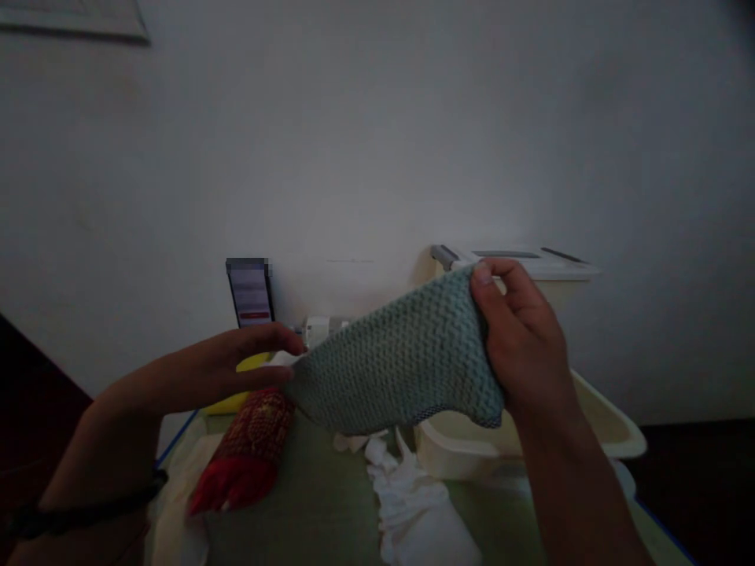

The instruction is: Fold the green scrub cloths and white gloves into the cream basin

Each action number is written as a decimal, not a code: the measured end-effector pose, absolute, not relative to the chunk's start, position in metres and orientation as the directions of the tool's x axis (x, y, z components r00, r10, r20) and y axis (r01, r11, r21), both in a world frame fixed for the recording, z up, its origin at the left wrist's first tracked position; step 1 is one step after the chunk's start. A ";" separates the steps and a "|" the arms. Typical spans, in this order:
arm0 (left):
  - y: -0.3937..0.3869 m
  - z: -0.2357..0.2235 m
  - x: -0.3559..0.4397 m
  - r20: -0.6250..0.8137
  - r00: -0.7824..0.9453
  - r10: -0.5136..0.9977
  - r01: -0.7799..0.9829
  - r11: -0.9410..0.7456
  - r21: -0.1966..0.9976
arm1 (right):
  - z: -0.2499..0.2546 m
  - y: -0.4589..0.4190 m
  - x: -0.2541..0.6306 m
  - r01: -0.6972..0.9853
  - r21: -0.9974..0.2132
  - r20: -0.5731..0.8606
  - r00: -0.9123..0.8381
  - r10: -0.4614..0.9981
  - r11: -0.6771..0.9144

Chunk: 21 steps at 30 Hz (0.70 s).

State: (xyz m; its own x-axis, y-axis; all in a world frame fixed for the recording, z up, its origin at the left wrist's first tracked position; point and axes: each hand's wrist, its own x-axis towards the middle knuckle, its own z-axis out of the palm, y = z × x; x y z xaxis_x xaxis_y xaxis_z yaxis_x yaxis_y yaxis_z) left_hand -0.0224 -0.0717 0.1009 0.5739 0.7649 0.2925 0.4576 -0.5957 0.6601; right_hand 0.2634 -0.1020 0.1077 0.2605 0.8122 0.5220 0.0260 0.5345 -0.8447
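Observation:
A pale green textured cloth, with a darker underside showing along its lower edge, is stretched slantwise in the air between my hands. My right hand grips its upper right corner, thumb in front. At the lower left end, my left hand has its thumb against the cloth's narrow corner and its index finger raised a little above. A small white bit shows between those fingers; I cannot tell what it is. Below the cloth, crumpled white tissue lies on the green table surface.
A red patterned pouch lies at the left, near something yellow. A phone stands against the wall. At the right are a cream basin and a white-lidded box. A white-labelled container is partly hidden.

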 end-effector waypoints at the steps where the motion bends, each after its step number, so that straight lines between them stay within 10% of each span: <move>1: -0.072 0.101 -0.020 0.222 0.625 0.748 0.505 -0.605 0.616 | 0.107 -0.104 0.258 0.005 -0.860 0.501 0.197 0.843 0.510; 7: -0.076 0.096 0.015 0.146 0.725 0.674 0.472 -0.639 0.608 | 0.103 -0.112 0.238 -0.066 -0.911 0.412 -0.110 0.905 0.407; 21: -0.091 0.106 0.017 0.154 0.674 0.723 0.070 -0.269 0.961 | 0.104 -0.098 0.254 0.052 -0.882 0.470 0.046 0.881 0.468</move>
State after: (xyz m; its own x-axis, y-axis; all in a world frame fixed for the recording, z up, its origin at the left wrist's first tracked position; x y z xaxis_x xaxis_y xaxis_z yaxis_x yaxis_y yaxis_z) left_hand 0.0173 -0.0909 0.1056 0.6735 0.7230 0.1536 0.0700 -0.2693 0.9605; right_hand 0.2539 -0.0984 0.1041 0.0461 0.8814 0.4700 0.0519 0.4678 -0.8823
